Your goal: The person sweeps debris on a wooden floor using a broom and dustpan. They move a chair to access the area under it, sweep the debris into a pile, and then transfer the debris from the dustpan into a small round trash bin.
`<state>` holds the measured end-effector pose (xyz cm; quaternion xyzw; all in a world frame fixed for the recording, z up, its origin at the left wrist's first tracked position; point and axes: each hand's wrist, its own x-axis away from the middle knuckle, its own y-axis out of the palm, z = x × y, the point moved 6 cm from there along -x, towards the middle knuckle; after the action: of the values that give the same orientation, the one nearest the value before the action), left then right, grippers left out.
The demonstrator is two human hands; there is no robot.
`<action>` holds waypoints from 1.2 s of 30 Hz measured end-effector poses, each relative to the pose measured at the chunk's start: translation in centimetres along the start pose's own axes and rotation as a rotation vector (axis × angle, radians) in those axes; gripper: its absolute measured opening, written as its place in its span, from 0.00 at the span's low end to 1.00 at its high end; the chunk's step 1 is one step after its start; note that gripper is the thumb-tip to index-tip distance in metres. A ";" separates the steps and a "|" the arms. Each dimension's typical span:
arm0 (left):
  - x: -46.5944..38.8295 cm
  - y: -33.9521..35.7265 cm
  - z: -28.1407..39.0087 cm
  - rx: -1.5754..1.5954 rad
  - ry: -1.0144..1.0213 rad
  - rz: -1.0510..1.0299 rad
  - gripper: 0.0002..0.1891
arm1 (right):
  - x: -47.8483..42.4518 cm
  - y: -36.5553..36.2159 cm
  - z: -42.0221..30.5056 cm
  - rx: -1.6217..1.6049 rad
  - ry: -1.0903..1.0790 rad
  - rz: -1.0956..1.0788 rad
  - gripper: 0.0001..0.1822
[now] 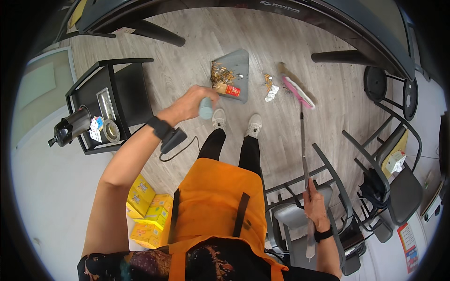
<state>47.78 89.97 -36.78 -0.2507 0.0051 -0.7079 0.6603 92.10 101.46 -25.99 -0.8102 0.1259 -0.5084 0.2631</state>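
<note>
My left hand [200, 102] is closed around the pale blue-green handle [206, 109] of a grey dustpan [240, 66], which rests on the floor. Cigarette butts [220, 74] and a red and tan cigarette pack [232, 90] lie in the pan's left part. To the right of the pan are a few butts [268, 81] and a crumpled white tissue [271, 93] on the floor. My right hand [315, 205] grips the metal stick [304, 151] of a broom, whose pink-edged head [298, 89] touches the floor right of the tissue.
A dark table [246, 5] with thick legs [341, 57] spans the far side. On the left stands a black side table [128, 93] bearing a pot, dishes and cards. Grey chairs [302, 214] crowd the right. Yellow boxes [149, 210] are stacked near the lower left. A stool [375, 83] stands right.
</note>
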 end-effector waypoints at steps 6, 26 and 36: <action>-4.8 3.6 -2.0 -0.095 0.053 0.072 0.13 | -6.5 0.0 3.0 -0.564 0.585 -0.108 0.25; -5.3 4.9 -0.1 -0.115 -0.029 0.056 0.12 | -1.3 2.0 -15.7 -0.576 0.453 -0.515 0.28; 0.9 2.4 -4.4 -0.098 -0.064 0.174 0.08 | -6.6 4.4 -11.2 -0.674 0.529 -0.306 0.29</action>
<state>48.45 87.40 -41.19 -0.3036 0.0403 -0.6383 0.7062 79.48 97.61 -29.53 -0.7020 0.2261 -0.6617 -0.1350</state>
